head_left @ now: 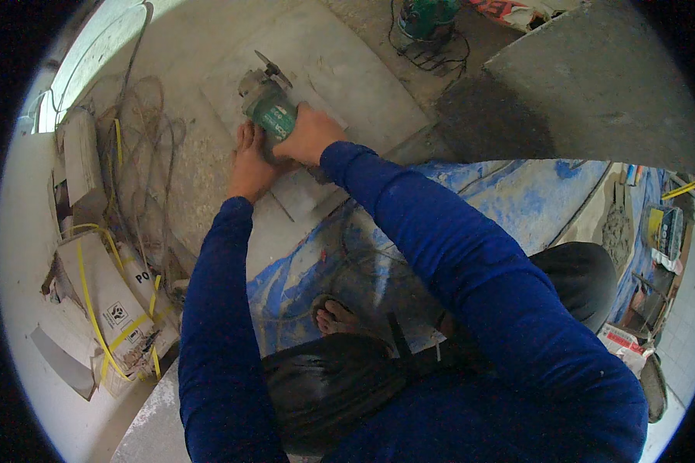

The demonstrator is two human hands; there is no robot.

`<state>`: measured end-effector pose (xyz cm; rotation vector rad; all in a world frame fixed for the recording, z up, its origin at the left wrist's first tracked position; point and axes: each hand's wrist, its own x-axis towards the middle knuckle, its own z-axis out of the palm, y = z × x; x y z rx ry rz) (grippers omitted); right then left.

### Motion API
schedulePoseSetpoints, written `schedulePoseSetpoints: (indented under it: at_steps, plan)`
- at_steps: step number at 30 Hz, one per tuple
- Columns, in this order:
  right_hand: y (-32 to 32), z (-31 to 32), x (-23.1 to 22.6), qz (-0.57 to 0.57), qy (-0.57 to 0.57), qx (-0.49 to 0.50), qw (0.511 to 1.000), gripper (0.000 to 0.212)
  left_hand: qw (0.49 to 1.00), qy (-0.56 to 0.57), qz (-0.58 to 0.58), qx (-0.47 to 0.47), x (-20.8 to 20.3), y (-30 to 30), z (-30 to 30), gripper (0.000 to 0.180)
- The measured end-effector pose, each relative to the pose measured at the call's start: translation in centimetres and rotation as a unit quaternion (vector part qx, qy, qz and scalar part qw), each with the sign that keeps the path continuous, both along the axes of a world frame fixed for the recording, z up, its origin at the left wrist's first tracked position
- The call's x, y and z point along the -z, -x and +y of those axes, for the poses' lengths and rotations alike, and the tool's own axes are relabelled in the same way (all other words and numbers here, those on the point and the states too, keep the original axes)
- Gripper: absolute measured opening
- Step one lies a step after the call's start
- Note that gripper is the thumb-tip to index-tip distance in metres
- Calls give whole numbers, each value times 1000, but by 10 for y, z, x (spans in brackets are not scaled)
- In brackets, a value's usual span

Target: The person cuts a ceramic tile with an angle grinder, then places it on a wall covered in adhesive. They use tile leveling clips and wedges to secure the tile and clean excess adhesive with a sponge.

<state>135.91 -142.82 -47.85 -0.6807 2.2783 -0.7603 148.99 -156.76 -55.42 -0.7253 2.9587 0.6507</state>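
Both hands are wrapped round a green angle grinder (275,113), held out over pale tiles. Its metal head and thin cutting disc (273,69) point away from me, toward the top of the view. My left hand (251,168) grips the body from the left and below, fingers partly hidden behind it. From the right side my right hand (313,134) closes on the green housing. Beneath lies a dusty tile (316,83), with a larger pale slab (378,73) around it. Whether the disc touches the tile I cannot tell.
Loose cables (162,131) tangle at the left beside strapped cardboard boxes (104,297). A green bucket (427,19) stands at the far side, near a grey slab (602,85). Blue-stained sheeting (510,197) covers the floor by my bare foot (336,317). A trowel (617,220) lies at right.
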Motion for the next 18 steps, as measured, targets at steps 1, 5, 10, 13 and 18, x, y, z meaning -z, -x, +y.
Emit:
schedulePoseSetpoints:
  at_steps: [1,5,10,13,18]
  plan:
    - [0,0,0,5,-7,-2,1000,77,1000,-2,-4,-3,-1,0,1,120]
    - [0,0,1,5,15,-4,1000,77,1000,-2,-5,-16,-6,-1,2,120]
    - [0,-2,4,13,9,-4,1000,84,1000,3,-4,4,-7,0,0,121]
    - [0,-2,3,15,0,-12,1000,87,999,32,-24,20,-8,0,0,108]
    - [1,-1,-2,-6,-7,-17,1000,87,1000,4,-25,-4,-11,1,3,123]
